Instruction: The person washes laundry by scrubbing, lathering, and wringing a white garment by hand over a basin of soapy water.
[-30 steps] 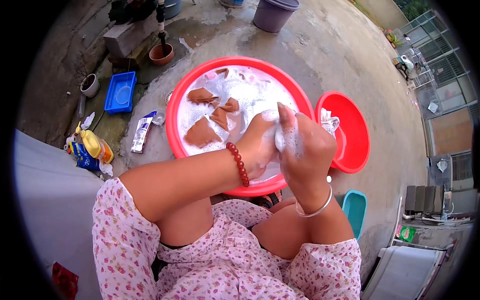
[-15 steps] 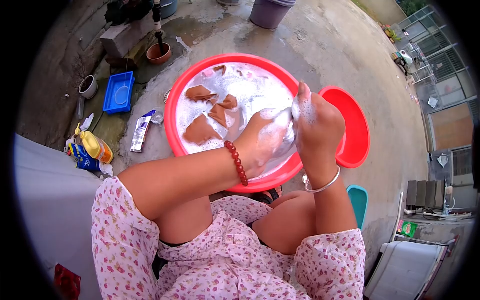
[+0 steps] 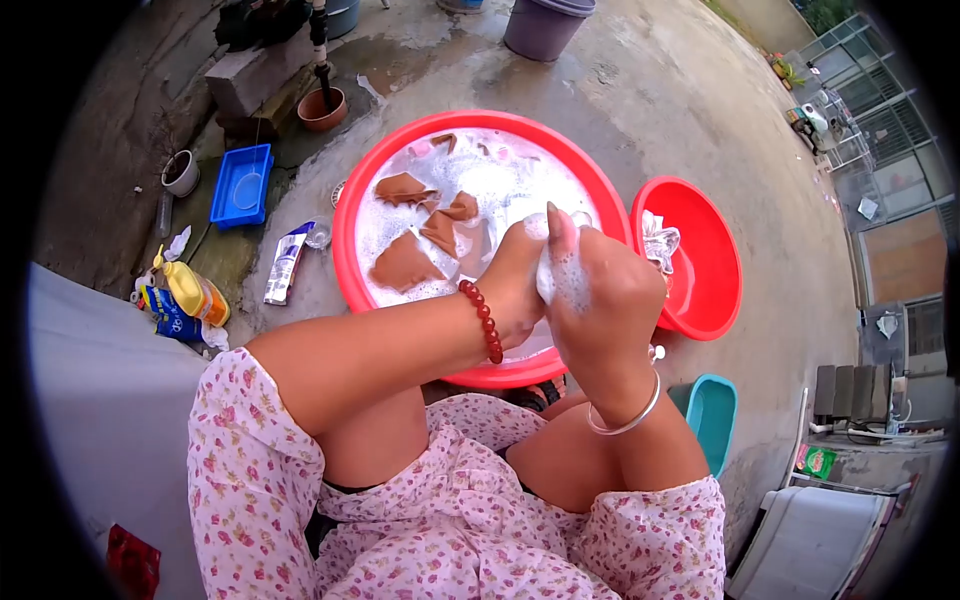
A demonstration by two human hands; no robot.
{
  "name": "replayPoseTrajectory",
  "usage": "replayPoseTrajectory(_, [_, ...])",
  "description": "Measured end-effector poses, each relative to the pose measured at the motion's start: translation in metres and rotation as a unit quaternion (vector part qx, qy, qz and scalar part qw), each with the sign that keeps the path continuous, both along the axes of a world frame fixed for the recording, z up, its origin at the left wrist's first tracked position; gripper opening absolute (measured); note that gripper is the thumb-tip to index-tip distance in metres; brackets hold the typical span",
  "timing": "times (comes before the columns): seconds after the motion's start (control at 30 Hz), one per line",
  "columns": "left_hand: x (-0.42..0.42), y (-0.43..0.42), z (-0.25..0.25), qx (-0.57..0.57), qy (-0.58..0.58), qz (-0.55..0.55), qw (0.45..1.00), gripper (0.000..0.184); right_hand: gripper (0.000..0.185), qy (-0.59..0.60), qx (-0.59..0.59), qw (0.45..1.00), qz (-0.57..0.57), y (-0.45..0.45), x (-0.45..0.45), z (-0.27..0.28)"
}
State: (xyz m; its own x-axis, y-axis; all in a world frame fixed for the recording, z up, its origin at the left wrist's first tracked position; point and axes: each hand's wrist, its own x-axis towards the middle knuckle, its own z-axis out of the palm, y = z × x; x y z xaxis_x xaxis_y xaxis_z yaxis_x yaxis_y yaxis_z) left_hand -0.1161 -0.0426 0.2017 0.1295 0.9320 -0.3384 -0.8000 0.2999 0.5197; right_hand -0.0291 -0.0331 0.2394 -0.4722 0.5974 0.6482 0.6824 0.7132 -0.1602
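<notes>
My left hand, wearing a red bead bracelet, is closed above the near right part of a large red basin. Pressed against it, my right hand, with a silver bangle, is also closed, its thumb pointing up. Foam coats both. Between them they grip what looks like a soapy white cloth, mostly hidden by the fingers. Brown cloth pokes out of the white suds in the basin.
A smaller red basin holding white cloth stands at the right. Nearer me is a teal basin. On the left are a blue tray, a yellow bottle and a white-and-purple packet. A purple bucket stands behind.
My right hand has moved left and rolled inward against my left hand. White cloth in the smaller red basin has come into view, and the strip between my hands is now more hidden.
</notes>
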Motion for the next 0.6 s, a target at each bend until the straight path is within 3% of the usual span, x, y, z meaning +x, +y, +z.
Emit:
replayPoseTrajectory(0.07, [0.005, -0.002, -0.002, -0.047, 0.028, -0.014, 0.998, 0.013, 0.034, 0.038, -0.022, 0.999, -0.03, 0.018, 0.006, -0.004])
replayPoseTrajectory(0.13, [0.006, 0.0, -0.023, 0.137, 0.15, -0.024, 0.979, 0.021, 0.033, 0.022, -0.015, 0.998, -0.059, 0.03, 0.012, -0.006])
replayPoseTrajectory(0.2, [0.005, 0.002, -0.02, 0.177, 0.176, -0.013, 0.968, 0.022, 0.032, -0.011, 0.035, 0.997, -0.069, 0.029, 0.011, -0.006])
replayPoseTrajectory(0.3, [0.0, 0.0, -0.005, -0.034, -0.007, -0.014, 0.999, 0.021, 0.033, 0.006, -0.013, 1.0, -0.002, 0.002, 0.001, -0.009])
replayPoseTrajectory(0.4, [0.001, -0.004, -0.003, 0.013, 0.096, -0.04, 0.995, 0.019, 0.033, 0.036, -0.006, 0.999, -0.01, 0.015, 0.003, -0.012])
replayPoseTrajectory(0.43, [0.008, 0.003, -0.022, 0.055, 0.108, -0.026, 0.992, 0.018, 0.034, 0.032, -0.02, 0.999, -0.032, 0.027, 0.009, -0.01])
replayPoseTrajectory(0.53, [0.012, 0.004, -0.017, 0.068, 0.106, 0.002, 0.992, 0.017, 0.033, 0.007, 0.025, 0.998, -0.061, 0.031, 0.011, -0.008])
replayPoseTrajectory(0.57, [0.006, -0.003, 0.005, -0.011, 0.055, -0.009, 0.998, 0.016, 0.033, 0.017, 0.013, 1.0, -0.02, 0.014, 0.005, -0.01])
replayPoseTrajectory(0.6, [0.002, -0.002, 0.001, -0.016, 0.054, -0.009, 0.998, 0.016, 0.033, -0.003, 0.0, 1.0, 0.007, 0.001, 0.001, -0.004])
